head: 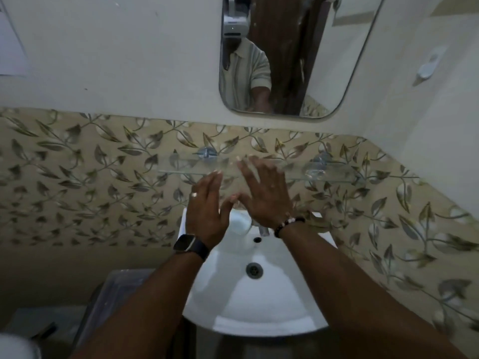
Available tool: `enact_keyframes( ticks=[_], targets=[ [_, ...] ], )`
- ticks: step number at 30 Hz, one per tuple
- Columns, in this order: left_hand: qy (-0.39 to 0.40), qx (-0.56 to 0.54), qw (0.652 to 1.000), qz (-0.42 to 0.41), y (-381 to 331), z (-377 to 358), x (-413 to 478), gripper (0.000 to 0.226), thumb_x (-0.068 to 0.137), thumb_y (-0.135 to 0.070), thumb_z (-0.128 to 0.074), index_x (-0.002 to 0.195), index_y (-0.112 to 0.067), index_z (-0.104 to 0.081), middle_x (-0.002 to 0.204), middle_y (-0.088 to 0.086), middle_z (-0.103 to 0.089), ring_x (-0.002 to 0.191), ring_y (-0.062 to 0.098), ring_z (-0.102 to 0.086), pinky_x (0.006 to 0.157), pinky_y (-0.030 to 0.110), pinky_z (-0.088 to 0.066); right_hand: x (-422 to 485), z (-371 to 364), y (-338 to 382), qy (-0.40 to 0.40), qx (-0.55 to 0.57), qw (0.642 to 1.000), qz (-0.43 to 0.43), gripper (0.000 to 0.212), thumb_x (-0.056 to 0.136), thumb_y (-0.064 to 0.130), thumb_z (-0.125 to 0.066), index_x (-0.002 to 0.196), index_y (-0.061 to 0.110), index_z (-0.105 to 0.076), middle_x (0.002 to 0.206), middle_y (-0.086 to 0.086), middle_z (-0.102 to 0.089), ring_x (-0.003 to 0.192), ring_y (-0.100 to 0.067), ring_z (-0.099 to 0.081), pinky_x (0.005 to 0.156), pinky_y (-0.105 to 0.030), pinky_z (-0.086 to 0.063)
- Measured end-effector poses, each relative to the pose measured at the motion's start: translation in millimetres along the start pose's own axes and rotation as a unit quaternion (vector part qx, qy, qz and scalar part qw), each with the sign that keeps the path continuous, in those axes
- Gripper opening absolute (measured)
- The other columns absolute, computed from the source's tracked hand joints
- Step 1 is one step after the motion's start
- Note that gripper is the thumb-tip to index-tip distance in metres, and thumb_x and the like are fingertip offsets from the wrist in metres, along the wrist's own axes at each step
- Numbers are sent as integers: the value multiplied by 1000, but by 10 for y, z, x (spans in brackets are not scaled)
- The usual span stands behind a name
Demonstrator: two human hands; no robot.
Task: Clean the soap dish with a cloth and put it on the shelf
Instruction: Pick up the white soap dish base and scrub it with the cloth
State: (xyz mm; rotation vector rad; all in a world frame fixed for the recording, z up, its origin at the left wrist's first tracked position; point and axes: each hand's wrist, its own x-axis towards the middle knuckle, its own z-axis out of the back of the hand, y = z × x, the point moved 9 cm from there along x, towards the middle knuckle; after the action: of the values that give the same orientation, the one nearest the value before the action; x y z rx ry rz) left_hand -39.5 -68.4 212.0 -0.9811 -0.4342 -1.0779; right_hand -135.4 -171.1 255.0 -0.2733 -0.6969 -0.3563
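Observation:
My left hand (207, 203) and my right hand (264, 193) are both raised over the back of the white sink (259, 312), fingers spread, palms away from me, holding nothing. Their fingertips reach the front edge of the glass shelf (181, 168) on the leaf-patterned wall. The right hand is motion-blurred. A clear rounded object (315, 173) rests on the right part of the shelf; I cannot tell whether it is the soap dish. No cloth is in view.
A chrome tap (263, 230) stands at the back of the sink, partly hidden by my right wrist. A mirror (311, 60) hangs above the shelf. A clear plastic box (116, 288) stands on the floor to the sink's left.

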Motion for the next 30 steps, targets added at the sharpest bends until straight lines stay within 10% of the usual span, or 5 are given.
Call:
enact_keyframes(
  ticks=[14,19,30],
  targets=[
    [196,131,971,49,766,-729,-746,70,98,-56,-43,146,-5,-49,151,16,-52,138,34,-50,110,48,-44,-712,-1294,237,214,39,976,9,65,99,54,-44,148,11,-43,141,-12,-55,123,-31,-53,96,-43,-47],
    [361,165,918,20,885,-1352,-878,67,105,-46,-38,160,-12,-21,170,8,-16,157,27,-12,127,40,-9,-909,-1657,209,300,7,953,43,38,98,30,-50,130,10,-55,121,-12,-60,109,-33,-57,93,-44,-45],
    [431,161,887,31,919,-2001,-971,68,104,-42,-42,161,-17,-17,170,3,-15,157,22,-13,126,38,-13,-913,-1888,-19,312,-71,947,-6,10,78,15,-68,80,21,-75,76,3,-69,89,-24,-65,87,-42,-50]
  ],
)
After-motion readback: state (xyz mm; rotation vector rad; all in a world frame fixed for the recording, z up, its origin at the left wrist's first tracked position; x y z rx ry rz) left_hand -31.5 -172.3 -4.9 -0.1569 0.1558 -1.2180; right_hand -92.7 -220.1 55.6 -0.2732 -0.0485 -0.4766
